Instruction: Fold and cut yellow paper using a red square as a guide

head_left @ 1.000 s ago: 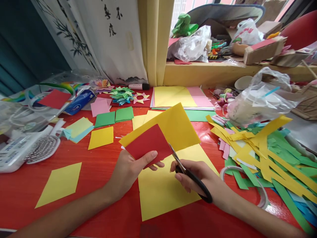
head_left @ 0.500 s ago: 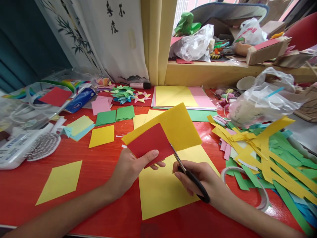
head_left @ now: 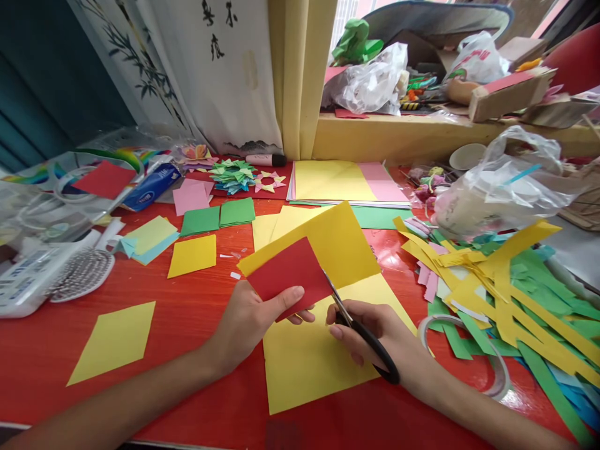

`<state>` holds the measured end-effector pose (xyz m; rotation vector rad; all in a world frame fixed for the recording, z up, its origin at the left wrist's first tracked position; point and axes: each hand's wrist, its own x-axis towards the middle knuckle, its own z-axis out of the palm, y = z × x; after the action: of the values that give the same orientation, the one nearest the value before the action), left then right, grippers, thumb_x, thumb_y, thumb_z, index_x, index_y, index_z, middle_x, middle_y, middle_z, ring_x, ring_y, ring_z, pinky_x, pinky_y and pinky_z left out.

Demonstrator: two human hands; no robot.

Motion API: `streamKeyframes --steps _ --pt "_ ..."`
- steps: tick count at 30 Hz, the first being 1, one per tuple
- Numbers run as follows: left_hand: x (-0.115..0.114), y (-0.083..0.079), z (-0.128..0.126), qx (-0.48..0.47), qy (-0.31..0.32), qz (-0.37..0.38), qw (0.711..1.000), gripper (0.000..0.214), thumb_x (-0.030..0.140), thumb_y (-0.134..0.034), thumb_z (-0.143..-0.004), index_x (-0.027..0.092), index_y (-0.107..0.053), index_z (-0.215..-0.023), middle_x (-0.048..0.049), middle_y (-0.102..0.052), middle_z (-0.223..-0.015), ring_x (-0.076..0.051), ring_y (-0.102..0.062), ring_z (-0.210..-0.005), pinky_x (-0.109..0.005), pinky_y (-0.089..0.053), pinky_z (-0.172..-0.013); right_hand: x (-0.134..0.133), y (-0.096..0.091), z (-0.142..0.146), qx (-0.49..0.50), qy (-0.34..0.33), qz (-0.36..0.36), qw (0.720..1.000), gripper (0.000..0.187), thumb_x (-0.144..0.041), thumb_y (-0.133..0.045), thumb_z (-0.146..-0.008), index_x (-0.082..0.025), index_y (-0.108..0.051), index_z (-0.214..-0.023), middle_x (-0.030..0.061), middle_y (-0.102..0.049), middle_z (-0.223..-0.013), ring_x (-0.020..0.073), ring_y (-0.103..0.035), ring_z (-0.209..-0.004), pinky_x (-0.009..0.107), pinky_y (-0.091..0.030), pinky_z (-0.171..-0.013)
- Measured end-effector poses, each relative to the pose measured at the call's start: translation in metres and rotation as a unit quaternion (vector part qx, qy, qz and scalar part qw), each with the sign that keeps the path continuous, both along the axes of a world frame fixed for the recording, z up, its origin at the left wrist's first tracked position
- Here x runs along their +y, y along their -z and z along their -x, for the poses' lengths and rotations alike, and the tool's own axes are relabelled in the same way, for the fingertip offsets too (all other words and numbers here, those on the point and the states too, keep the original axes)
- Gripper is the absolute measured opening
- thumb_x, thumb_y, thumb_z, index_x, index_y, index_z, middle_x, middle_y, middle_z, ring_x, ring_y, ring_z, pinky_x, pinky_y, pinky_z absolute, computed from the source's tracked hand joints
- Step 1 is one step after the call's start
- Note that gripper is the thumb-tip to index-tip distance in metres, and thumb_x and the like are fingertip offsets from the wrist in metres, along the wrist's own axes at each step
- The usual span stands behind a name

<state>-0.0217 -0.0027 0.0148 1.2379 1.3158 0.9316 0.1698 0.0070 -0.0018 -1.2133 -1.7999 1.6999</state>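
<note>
My left hand (head_left: 255, 322) pinches a red paper square (head_left: 290, 275) laid over a larger yellow paper sheet (head_left: 347, 244), thumb on top and fingers beneath. In my right hand (head_left: 375, 337) are black-handled scissors (head_left: 370, 344), their blades touching the papers along the red square's right edge. How far the blades are parted is hard to see. Under both hands a pale yellow sheet (head_left: 309, 375) lies on the red table. A single pale yellow square (head_left: 115, 344) rests to the left of my left forearm.
Paper offcuts (head_left: 506, 294) heap up at the right, beside a tape roll (head_left: 499, 375). Green squares (head_left: 200, 221) and a yellow square (head_left: 192, 255) lie left of centre. A hairbrush (head_left: 84, 275) is at far left. Stacked paper sheets (head_left: 328, 181) and folded paper stars (head_left: 234, 175) sit at the back.
The red square and yellow sheet have shifted slightly right and down with my left hand. The scissors stay at the red square's right edge, almost unmoved.
</note>
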Motion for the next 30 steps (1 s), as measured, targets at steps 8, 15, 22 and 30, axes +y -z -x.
streamKeyframes --steps 8,15,22,30 --pt "0.0005 -0.0007 -0.0005 -0.017 0.009 -0.006 1.0 0.027 0.035 -0.056 -0.077 0.019 -0.07 -0.062 -0.0003 -0.071 -0.066 -0.016 -0.066 -0.066 -0.021 -0.051 -0.06 -0.0029 -0.0026 0.0028 -0.017 0.007 -0.021 1.0 0.024 -0.036 -0.045 -0.085 -0.018 -0.045 -0.07 -0.0057 -0.033 -0.052 0.0066 -0.032 -0.045 0.02 -0.024 -0.041" --pt "0.0007 -0.0026 0.0002 -0.034 0.001 0.005 0.999 0.024 0.034 -0.056 -0.077 0.019 -0.069 -0.063 0.0001 -0.071 -0.065 -0.016 -0.066 -0.065 -0.021 -0.052 -0.061 -0.0047 -0.002 0.0044 -0.012 0.023 -0.014 1.0 0.022 -0.036 -0.047 -0.083 -0.018 -0.046 -0.071 -0.0056 -0.035 -0.052 0.0069 -0.033 -0.045 0.02 -0.026 -0.042" --pt "0.0005 -0.0039 -0.0019 -0.033 0.015 0.003 0.999 0.023 0.033 -0.058 -0.076 0.02 -0.069 -0.06 -0.0008 -0.07 -0.063 -0.015 -0.065 -0.063 -0.021 -0.051 -0.061 -0.0009 -0.0028 0.0045 -0.01 0.026 -0.016 0.999 0.022 -0.037 -0.054 -0.079 -0.017 -0.049 -0.073 -0.0052 -0.038 -0.055 0.007 -0.034 -0.049 0.02 -0.027 -0.045" --pt "-0.0007 0.0004 -0.0023 -0.057 0.017 -0.006 0.998 0.021 0.032 -0.058 -0.076 0.019 -0.069 -0.064 -0.0015 -0.07 -0.064 -0.015 -0.065 -0.063 -0.021 -0.051 -0.058 -0.004 -0.0055 0.0072 -0.064 0.026 -0.071 0.995 0.021 -0.033 -0.045 -0.082 -0.017 -0.045 -0.068 -0.0057 -0.033 -0.05 0.0073 -0.03 -0.045 0.021 -0.023 -0.042"
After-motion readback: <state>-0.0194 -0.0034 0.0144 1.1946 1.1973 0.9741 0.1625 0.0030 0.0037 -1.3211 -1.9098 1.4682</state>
